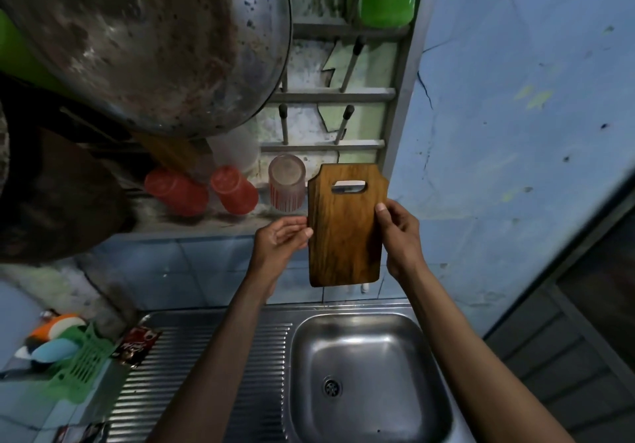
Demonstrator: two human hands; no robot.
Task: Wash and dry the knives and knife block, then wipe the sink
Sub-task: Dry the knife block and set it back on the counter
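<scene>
Two hands (343, 236) flanking upright wooden board (347, 229) above sink (371, 367).

- I see a steel sink unit (206, 356): ribbed drainboard left, basin right.
- A dark red sachet (137, 343) lies on the drainboard's far left corner.
- A ledge (192, 227) carries two red cups (206, 191) on their sides and an upturned glass (287, 183).
</scene>
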